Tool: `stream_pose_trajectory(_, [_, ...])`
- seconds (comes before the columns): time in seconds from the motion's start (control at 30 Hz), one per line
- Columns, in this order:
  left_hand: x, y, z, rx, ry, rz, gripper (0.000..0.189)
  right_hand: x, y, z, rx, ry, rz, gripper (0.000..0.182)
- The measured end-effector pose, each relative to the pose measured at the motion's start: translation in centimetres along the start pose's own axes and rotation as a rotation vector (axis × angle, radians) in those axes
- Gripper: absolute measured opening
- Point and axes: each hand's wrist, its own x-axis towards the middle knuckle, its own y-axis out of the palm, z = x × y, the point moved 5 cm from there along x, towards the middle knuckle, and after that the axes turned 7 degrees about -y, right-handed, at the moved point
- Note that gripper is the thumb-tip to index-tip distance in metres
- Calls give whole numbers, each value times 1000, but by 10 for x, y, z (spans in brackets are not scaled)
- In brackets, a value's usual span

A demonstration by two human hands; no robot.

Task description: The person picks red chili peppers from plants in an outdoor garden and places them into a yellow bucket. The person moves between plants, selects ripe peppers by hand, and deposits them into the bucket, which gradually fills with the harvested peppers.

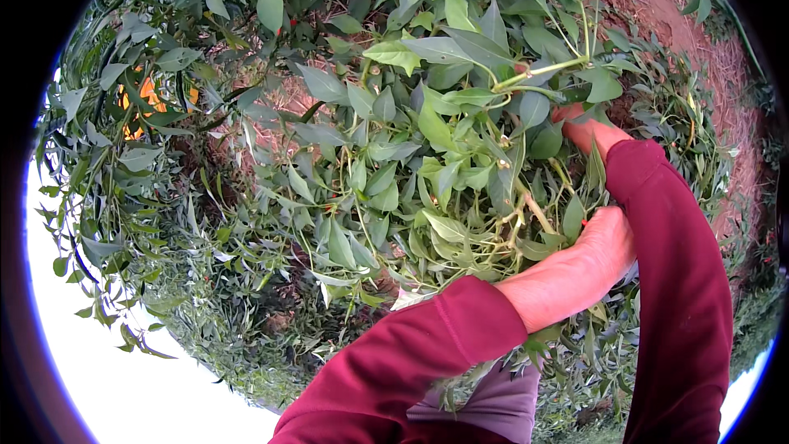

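My left hand [607, 228] reaches from a maroon sleeve into a leafy pepper plant [456, 160]. Its back and wrist show, while the fingers are hidden behind leaves and the other sleeve. A small red pepper [585, 222] shows beside this hand, at a leaf's edge. Farther up, my right hand [570, 116] goes in under the foliage; only its wrist and part of the hand are visible, its fingers covered by leaves. A thick pale stem [537, 213] lies between the two hands, and a green branch [542, 69] extends just above the right one.
Dense pepper foliage [203, 271] surrounds the hands, with long dark green peppers [180, 91] hanging at the left. Something orange [148, 95] shows through leaves there. Reddish soil with dry straw [672, 6] lies at the upper right. Purple-grey cloth [493, 401] is at the bottom.
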Motion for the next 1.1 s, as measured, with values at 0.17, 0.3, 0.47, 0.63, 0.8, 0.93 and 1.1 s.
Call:
stream_pose_trajectory(0.17, [-7,0,-4,62,78,-200,18,-8,3,1,9,30,6,24])
stream_pose_trajectory(0.3, [-4,-1,-4,46,33,3,19,-15,4,1,27,56,-9,23])
stream_pose_trajectory(0.47, [-1,3,0,49,-34,68,19,-14,4,4,59,69,-48,21])
stream_pose_trajectory(0.63, [1,5,-3,30,-32,26,19,-28,-4,-1,115,138,-126,19])
stream_pose_trajectory(0.8, [2,8,-8,116,-16,-5,17,-36,-18,2,291,195,-271,17])
stream_pose_trajectory(0.93, [1,13,-2,99,1,93,13,-25,-23,15,726,239,-422,16])
stream_pose_trajectory(1.1, [-3,9,-2,158,46,164,13,-14,-14,63,1526,241,-590,15])
